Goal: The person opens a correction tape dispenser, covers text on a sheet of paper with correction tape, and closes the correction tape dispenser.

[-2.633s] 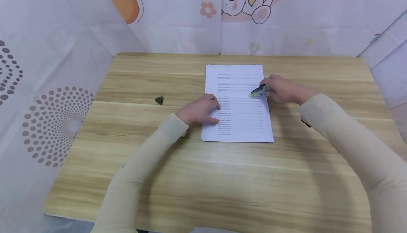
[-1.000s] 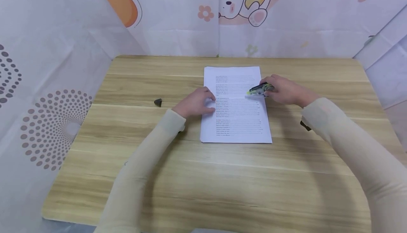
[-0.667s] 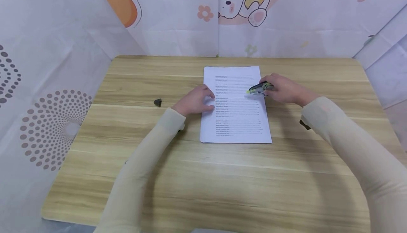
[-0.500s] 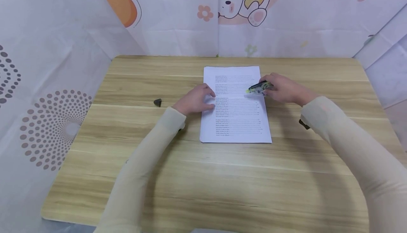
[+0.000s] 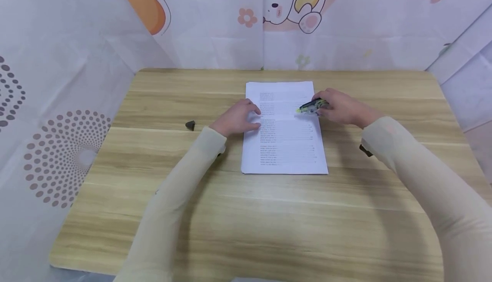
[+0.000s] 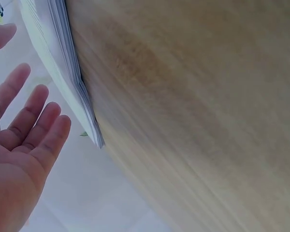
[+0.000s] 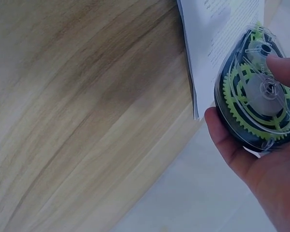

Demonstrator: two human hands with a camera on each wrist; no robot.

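Observation:
A stack of printed sheets (image 5: 284,166) lies on the wooden table, its text in blocks with a white band between them. My right hand (image 5: 340,107) grips a correction tape dispenser (image 7: 261,92) with a clear shell, black body and yellow-green gears. The dispenser's tip points left over the page, level with the white band; contact with the paper cannot be told. At the stack's left edge is my left hand (image 5: 236,117), thumb and fingers spread and loosely bent, holding nothing. In the left wrist view, its fingers (image 6: 50,140) show beside the layered paper edge.
A small dark wedge-shaped cap (image 5: 190,125) sits on the table (image 5: 246,222) left of the paper. Patterned white cloth (image 5: 215,47) hangs behind the table and at both sides. Something dark (image 5: 366,150) shows at the right cuff.
My left hand has slid up the paper's left edge, away from the body. The correction tape dispenser has moved slightly left over the page, still in my right hand. The head view has shifted a little.

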